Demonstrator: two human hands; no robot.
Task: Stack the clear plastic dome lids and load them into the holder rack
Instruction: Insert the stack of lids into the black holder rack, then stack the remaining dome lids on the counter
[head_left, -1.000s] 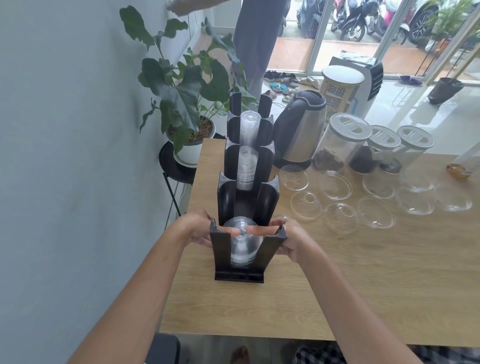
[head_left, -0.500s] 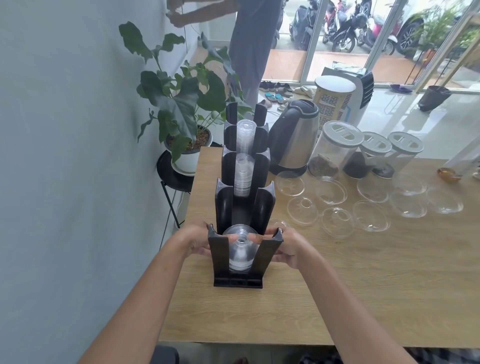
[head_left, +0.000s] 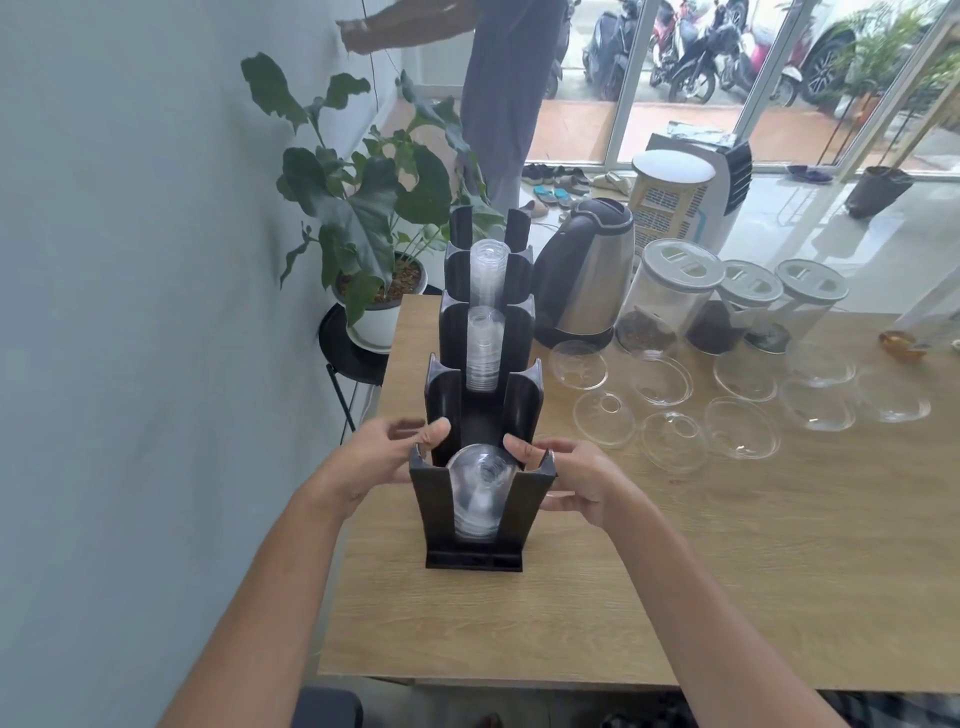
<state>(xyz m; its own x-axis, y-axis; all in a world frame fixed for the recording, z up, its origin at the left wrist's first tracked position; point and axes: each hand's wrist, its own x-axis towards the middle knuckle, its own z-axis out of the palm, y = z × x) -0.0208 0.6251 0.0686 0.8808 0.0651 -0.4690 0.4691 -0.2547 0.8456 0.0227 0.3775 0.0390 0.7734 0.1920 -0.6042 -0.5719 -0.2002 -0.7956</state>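
Black plastic tiered holder rack stands at 9 o'clock edge of light wood table. Stack of clear plastic dome lids sits in nearest slot, dome up. Left hand & right hand flank slot top, fingers loosely curled, thumbs at rim, not gripping the stack. Loose clear dome lids lie at 2 o'clock, near steel kettle.
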